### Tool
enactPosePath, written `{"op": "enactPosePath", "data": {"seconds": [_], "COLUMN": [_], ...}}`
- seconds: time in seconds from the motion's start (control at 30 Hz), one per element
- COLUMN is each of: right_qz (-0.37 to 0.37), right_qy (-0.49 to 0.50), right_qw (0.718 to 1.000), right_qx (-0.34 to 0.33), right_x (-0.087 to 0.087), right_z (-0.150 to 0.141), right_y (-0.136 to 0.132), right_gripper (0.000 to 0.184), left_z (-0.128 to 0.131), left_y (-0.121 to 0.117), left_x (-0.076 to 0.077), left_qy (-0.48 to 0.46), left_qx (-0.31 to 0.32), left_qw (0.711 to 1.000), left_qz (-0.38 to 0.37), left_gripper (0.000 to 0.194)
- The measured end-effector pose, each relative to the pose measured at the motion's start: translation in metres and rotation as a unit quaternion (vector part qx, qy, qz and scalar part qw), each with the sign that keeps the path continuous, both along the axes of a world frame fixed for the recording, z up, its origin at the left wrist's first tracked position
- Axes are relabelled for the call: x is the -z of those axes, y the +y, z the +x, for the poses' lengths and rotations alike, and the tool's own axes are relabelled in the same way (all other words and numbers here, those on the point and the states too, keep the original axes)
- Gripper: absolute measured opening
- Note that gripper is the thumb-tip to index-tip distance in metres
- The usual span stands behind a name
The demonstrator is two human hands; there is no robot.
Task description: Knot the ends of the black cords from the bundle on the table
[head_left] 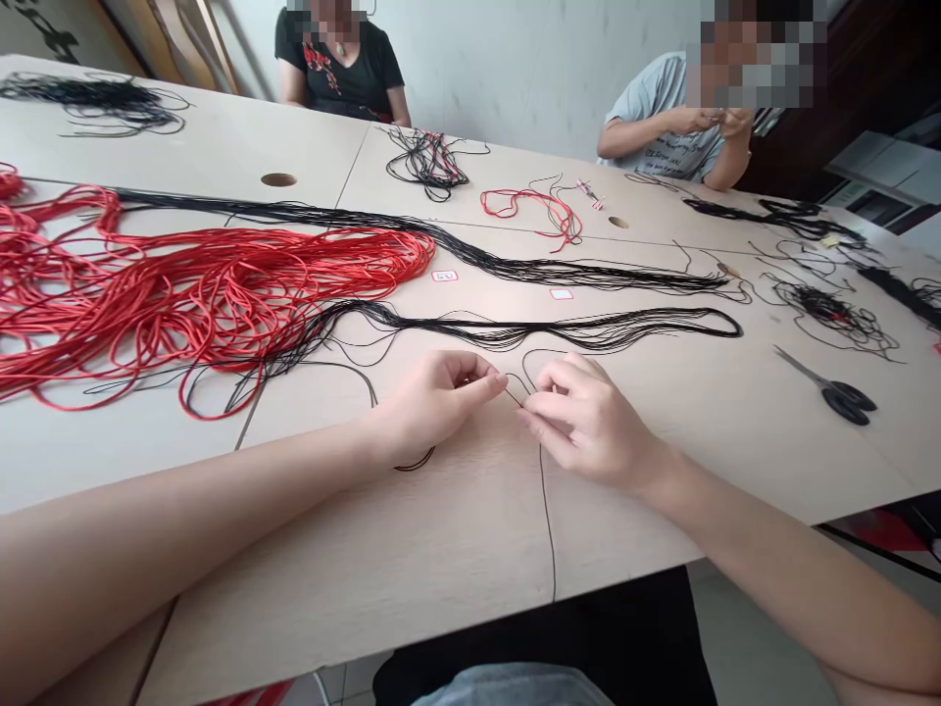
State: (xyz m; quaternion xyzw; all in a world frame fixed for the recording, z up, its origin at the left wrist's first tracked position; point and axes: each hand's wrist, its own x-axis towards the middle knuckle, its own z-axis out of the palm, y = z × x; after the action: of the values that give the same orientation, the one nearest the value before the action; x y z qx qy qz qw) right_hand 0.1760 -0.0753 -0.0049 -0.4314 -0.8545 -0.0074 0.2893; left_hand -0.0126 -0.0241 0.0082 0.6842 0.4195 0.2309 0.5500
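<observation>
A short stretch of thin black cord (513, 397) spans the small gap between my two hands, just above the table. My left hand (441, 397) pinches it between thumb and forefinger. On the other side, my right hand (592, 417) also pinches the cord, its fingers curled in; a tiny pale tip shows between them, too small to name. From under the right hand a thin dark strand (545, 510) runs down to the table's front edge. A loop of black cord (418, 463) lies partly hidden under my left wrist.
A long black cord bundle (536, 327) lies just beyond my hands. Red cords (242, 294) heap at left. Black-handled scissors (845, 397) rest at right, near a tangled cord pile (830, 312). Two people (342, 69) sit across the table (441, 549); one holds something small in both hands.
</observation>
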Motion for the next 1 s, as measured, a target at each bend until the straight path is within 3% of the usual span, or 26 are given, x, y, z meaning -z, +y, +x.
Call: {"op": "enactPosePath", "data": {"seconds": [0.07,0.13,0.27,0.37,0.47,0.7,0.87,1.0], "right_qz": [-0.011,-0.053,-0.267,-0.338,-0.306,-0.115,-0.046,-0.011], "right_qy": [0.07,0.165,0.306,0.318,0.274,0.174,0.136,0.132], "right_qw": [0.997,0.985,0.914,0.886,0.911,0.978,0.989,0.99], "right_qx": [0.012,0.016,-0.019,0.001,0.02,0.02,0.032,0.039], "right_x": [-0.002,-0.003,-0.001,0.002,0.003,0.0,0.005,0.005], "right_z": [0.0,-0.002,-0.007,-0.009,-0.009,-0.015,-0.019,-0.014], "right_y": [-0.001,-0.002,-0.002,-0.002,-0.002,-0.004,-0.005,0.001], "right_gripper": [0.009,0.017,0.029,0.017,0.006,0.012,0.015,0.007], "left_z": [0.0,0.0,0.001,0.001,0.001,0.0,0.0,0.0], "left_y": [-0.001,-0.002,-0.003,-0.002,-0.002,-0.003,-0.002,-0.003], "left_x": [0.001,0.002,0.003,0.003,0.002,0.003,0.003,0.003], "left_qy": [-0.001,-0.004,-0.023,-0.026,-0.022,-0.02,-0.034,-0.044], "left_qx": [0.015,0.039,0.072,0.066,0.068,0.103,0.114,0.07], "left_qw": [1.0,0.999,0.997,0.997,0.997,0.994,0.993,0.997], "left_qz": [-0.003,-0.008,-0.003,0.009,0.013,0.012,0.01,0.009], "left_gripper": [0.027,0.026,0.024,0.021,0.018,0.01,0.009,0.013]}}
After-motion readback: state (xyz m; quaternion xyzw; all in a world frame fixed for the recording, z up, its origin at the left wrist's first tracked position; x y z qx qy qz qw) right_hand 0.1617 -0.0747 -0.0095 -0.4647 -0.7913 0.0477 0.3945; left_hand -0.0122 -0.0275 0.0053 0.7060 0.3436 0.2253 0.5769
